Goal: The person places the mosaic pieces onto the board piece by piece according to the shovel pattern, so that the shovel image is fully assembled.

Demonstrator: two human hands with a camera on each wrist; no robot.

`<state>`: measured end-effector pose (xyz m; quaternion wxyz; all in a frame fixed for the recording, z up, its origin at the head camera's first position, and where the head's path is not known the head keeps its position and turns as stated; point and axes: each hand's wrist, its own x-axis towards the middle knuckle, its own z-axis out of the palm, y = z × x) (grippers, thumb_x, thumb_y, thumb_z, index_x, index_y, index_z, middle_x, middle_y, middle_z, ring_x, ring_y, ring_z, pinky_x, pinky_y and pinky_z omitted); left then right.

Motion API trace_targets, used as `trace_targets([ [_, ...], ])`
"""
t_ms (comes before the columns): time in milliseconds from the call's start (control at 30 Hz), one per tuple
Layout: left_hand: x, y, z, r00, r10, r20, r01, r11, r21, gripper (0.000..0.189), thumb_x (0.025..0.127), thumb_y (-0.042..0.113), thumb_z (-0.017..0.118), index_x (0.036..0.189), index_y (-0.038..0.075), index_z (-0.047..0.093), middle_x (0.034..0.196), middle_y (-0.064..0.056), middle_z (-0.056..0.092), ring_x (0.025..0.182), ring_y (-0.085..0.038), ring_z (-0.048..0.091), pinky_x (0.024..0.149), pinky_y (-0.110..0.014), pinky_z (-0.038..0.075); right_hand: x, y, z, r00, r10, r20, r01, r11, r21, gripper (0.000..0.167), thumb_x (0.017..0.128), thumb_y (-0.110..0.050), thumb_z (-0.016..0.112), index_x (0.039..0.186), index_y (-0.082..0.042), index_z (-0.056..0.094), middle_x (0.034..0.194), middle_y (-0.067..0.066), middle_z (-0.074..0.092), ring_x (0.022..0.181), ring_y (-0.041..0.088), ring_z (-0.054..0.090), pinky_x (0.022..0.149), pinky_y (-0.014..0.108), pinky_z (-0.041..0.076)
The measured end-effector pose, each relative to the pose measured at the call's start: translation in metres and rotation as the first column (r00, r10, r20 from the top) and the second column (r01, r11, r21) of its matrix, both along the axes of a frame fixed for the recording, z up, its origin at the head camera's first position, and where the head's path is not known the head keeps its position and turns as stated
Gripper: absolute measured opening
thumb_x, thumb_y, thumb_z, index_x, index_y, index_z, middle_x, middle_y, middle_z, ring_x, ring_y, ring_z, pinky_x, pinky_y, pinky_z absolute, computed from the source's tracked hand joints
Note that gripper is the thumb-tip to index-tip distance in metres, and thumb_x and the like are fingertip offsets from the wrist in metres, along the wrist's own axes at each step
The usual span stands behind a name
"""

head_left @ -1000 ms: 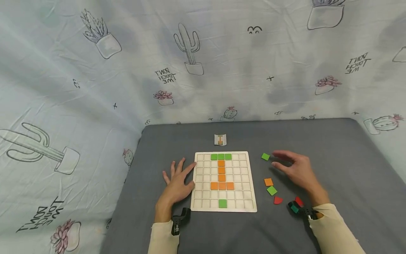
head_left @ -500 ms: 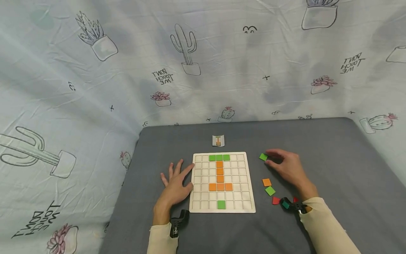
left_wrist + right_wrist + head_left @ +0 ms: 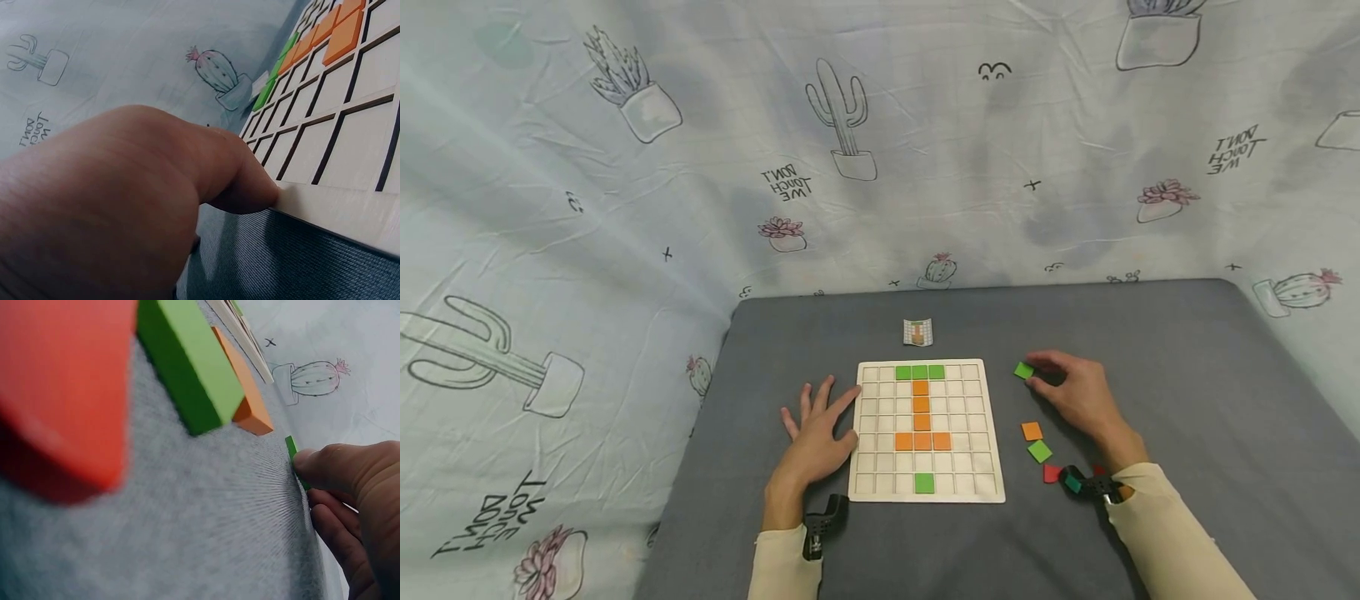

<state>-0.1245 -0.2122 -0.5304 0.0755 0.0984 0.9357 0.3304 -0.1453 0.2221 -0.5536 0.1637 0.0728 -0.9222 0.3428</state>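
The square wooden grid board (image 3: 883, 487) lies flat, bearing green tiles (image 3: 920, 372) along its far row, a line of orange tiles (image 3: 922, 422) below them and one green tile (image 3: 924, 483) near its front edge. My left hand (image 3: 815, 444) spreads its fingers at the board's left edge; thumb and forefinger touch the rim. To the right of the board, my right hand (image 3: 1078, 396) pinches a loose green square tile (image 3: 1023, 370) between thumb and fingers. In the right wrist view, the thumb lies against this green tile (image 3: 290, 447), low at the cloth; part of it is hidden.
An orange tile (image 3: 1032, 431), another green tile (image 3: 1040, 452) and a red piece (image 3: 1051, 473) lie right of the board. A second red piece (image 3: 1099, 470) is mostly hidden by the right wrist camera. A small picture card (image 3: 917, 332) lies behind the board on the grey cloth.
My right hand has moved left to the loose green tile and taken it between thumb and fingers. The left hand keeps its place at the board, and the tiles on the board are unchanged.
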Motion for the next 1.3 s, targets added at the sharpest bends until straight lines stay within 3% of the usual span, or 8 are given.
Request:
trace_targets([
  [233,-0.001,0.001,-0.001,1.0,0.005,0.002,-0.005,1.0,-0.007,0.074,0.095,0.013,0.063,0.166,0.027,0.051,0.183,-0.019,0.019,0.169,-0.051,-0.007,0.12,-0.083,-0.02,-0.002,0.0,-0.004,1.0,0.003,-0.026,-0.003,1.0,-0.004,0.037,0.087,-0.001,0.088,0.123,-0.004,0.08,0.111,0.016,0.083,0.099,0.037,0.079,0.088,0.06,0.06],
  [433,-0.001,0.001,-0.006,0.999,0.011,-0.036,-0.01,0.999,0.042,0.074,0.092,0.013,0.063,0.164,0.027,0.054,0.181,-0.022,0.021,0.168,-0.054,-0.005,0.119,-0.083,-0.023,-0.004,0.001,-0.006,1.0,0.009,-0.022,-0.009,1.0,-0.015,0.035,0.09,0.002,0.085,0.124,-0.004,0.079,0.114,0.017,0.082,0.099,0.037,0.079,0.087,0.057,0.061],
  [533,-0.001,0.001,-0.008,0.999,0.011,-0.047,-0.008,0.998,0.059,0.074,0.091,0.014,0.062,0.164,0.026,0.055,0.181,-0.023,0.022,0.168,-0.054,-0.005,0.119,-0.083,-0.023,-0.004,0.005,-0.004,1.0,0.007,-0.005,-0.007,1.0,-0.027,0.035,0.09,0.0,0.085,0.125,-0.005,0.079,0.115,0.015,0.082,0.1,0.036,0.079,0.086,0.039,0.061],
  [633,-0.002,0.0,-0.008,0.999,0.011,-0.036,-0.009,0.999,0.047,0.073,0.092,0.015,0.062,0.164,0.026,0.054,0.181,-0.022,0.022,0.168,-0.053,-0.005,0.119,-0.083,-0.023,0.0,0.01,0.001,1.0,0.002,0.009,-0.001,0.999,-0.043,0.035,0.09,0.0,0.085,0.125,-0.006,0.08,0.115,0.014,0.083,0.1,0.035,0.079,0.082,0.018,0.054],
  [767,-0.003,0.0,-0.007,1.0,0.011,-0.024,-0.011,0.999,0.031,0.073,0.093,0.015,0.062,0.165,0.026,0.053,0.182,-0.021,0.021,0.169,-0.051,-0.006,0.12,-0.081,-0.023,0.012,0.015,0.012,1.0,0.011,0.011,-0.01,0.999,-0.053,0.036,0.091,-0.002,0.086,0.126,-0.009,0.08,0.115,0.013,0.083,0.099,0.031,0.078,0.079,0.006,0.047],
  [1000,-0.005,-0.003,-0.018,0.997,-0.002,-0.074,0.007,0.998,0.06,0.074,0.092,0.017,0.06,0.164,0.031,0.054,0.182,-0.019,0.021,0.169,-0.052,-0.007,0.118,-0.083,-0.024,0.043,0.011,0.029,0.996,0.058,-0.068,-0.062,0.997,-0.046,0.04,0.085,0.001,0.09,0.122,-0.012,0.082,0.111,0.008,0.084,0.101,-0.017,0.065,0.088,-0.002,0.045],
  [1100,-0.006,-0.005,-0.023,0.996,-0.002,-0.092,0.008,0.998,0.06,0.073,0.092,0.019,0.06,0.164,0.031,0.054,0.182,-0.018,0.023,0.169,-0.052,-0.005,0.117,-0.084,-0.023,0.056,0.006,0.034,0.991,0.09,-0.096,-0.094,0.995,-0.039,0.042,0.082,0.003,0.091,0.12,-0.013,0.082,0.109,0.005,0.084,0.101,-0.018,0.066,0.091,-0.002,0.045],
  [1300,-0.009,-0.005,-0.027,0.996,0.003,-0.09,0.001,0.999,0.048,0.073,0.091,0.019,0.062,0.163,0.031,0.055,0.182,-0.017,0.023,0.169,-0.05,-0.004,0.118,-0.084,-0.022,0.078,-0.008,0.04,0.991,0.107,-0.083,-0.112,0.992,-0.05,0.044,0.08,0.003,0.093,0.119,-0.018,0.083,0.107,-0.002,0.084,0.098,-0.006,0.074,0.095,-0.002,0.045],
])
